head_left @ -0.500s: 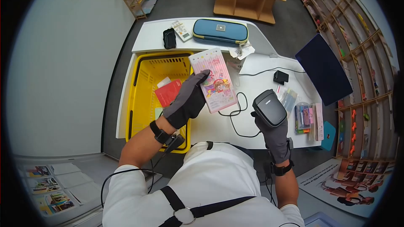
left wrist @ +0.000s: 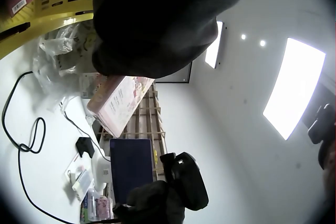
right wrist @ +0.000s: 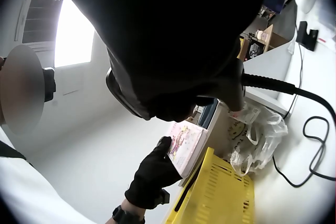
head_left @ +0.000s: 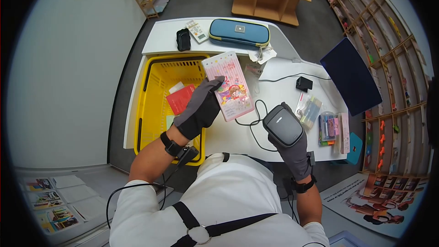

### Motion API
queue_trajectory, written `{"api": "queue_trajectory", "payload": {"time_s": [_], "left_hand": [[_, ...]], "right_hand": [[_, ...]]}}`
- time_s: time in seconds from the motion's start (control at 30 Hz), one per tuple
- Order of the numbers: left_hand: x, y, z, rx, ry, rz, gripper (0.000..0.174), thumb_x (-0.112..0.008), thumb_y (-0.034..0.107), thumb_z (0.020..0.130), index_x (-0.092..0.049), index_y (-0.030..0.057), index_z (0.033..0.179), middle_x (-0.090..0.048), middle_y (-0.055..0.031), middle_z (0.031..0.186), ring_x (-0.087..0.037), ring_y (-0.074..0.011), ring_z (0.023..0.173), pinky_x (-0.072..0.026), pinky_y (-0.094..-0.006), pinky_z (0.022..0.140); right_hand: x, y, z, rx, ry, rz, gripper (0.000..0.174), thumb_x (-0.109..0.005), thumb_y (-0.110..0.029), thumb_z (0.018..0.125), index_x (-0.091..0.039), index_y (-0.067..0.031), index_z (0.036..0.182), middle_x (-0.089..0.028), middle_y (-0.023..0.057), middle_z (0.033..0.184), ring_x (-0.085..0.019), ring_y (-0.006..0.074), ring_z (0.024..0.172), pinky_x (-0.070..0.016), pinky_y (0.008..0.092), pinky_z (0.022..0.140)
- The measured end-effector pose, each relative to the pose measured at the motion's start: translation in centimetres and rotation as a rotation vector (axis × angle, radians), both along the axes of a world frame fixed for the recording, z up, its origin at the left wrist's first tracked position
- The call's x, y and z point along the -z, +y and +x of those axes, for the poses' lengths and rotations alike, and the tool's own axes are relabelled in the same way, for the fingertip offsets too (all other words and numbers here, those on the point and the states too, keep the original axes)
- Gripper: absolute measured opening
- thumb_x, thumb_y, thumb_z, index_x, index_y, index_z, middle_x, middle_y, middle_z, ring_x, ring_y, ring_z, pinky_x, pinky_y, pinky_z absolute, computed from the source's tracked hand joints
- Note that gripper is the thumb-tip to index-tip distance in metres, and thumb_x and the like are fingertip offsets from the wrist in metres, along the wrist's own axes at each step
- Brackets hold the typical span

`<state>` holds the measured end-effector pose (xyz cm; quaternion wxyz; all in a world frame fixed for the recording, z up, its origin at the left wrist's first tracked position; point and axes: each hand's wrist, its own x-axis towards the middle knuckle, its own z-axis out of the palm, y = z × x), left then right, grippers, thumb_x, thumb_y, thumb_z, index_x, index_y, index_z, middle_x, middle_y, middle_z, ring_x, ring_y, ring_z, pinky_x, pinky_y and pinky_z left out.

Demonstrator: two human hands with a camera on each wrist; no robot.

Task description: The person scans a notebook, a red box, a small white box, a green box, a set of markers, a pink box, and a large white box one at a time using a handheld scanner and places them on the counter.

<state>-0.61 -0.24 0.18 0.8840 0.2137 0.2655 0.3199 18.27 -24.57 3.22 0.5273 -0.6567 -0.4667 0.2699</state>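
Observation:
My gloved left hand [head_left: 201, 107] grips a thick pink notebook [head_left: 234, 97] with a cartoon cover, thumb across its front, held beside the yellow basket's right edge. In the left wrist view the notebook [left wrist: 119, 106] shows its thick side. To the right, my gloved right hand [head_left: 295, 153] holds a dark grey barcode scanner [head_left: 283, 125], its rounded head turned up toward the head camera and a black cable running from it. The scanner stands apart from the notebook, lower and to the right. The right wrist view shows the notebook [right wrist: 188, 145] beyond the scanner, pinched in the left glove.
A yellow basket [head_left: 142, 105] on the left holds a red packet [head_left: 180, 99]. Behind lie a blue pencil case [head_left: 238, 33], a calculator [head_left: 196, 32] and a black object [head_left: 183, 40]. On the right are a monitor [head_left: 351, 77], a black stand [head_left: 304, 83] and packed stationery [head_left: 331, 130].
My right hand has moved the scanner left and slightly nearer my body, turning its head toward the notebook. The left hand and notebook have shifted slightly left.

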Motion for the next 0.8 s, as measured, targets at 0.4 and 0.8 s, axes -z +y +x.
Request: {"api": "queue_trajectory", "payload": {"time_s": [0.4, 0.8], "left_hand": [[-0.7, -0.8, 1.2, 0.096, 0.105, 0.211, 0.030, -0.064, 0.029, 0.109, -0.061, 0.0140, 0.135, -0.068, -0.0023, 0.120, -0.070, -0.0144, 0.106, -0.0607, -0.0385, 0.098], [-0.8, -3.0, 4.6, 0.320, 0.183, 0.068, 0.055, -0.066, 0.047, 0.108, -0.051, 0.0161, 0.151, -0.066, -0.0063, 0.126, -0.069, -0.0187, 0.110, -0.0604, -0.0396, 0.098]], "right_hand": [[2.4, 1.6, 2.1, -0.092, 0.438, -0.099, 0.058, -0.082, -0.003, 0.089, -0.064, -0.0017, 0.143, -0.076, 0.0089, 0.126, -0.076, 0.0183, 0.107, -0.0626, 0.0361, 0.092], [0.4, 3.8, 1.0, -0.303, -0.002, -0.167, 0.061, -0.095, -0.020, 0.079, -0.067, -0.0024, 0.130, -0.076, 0.0105, 0.120, -0.074, 0.0232, 0.108, -0.0593, 0.0366, 0.096]]}}
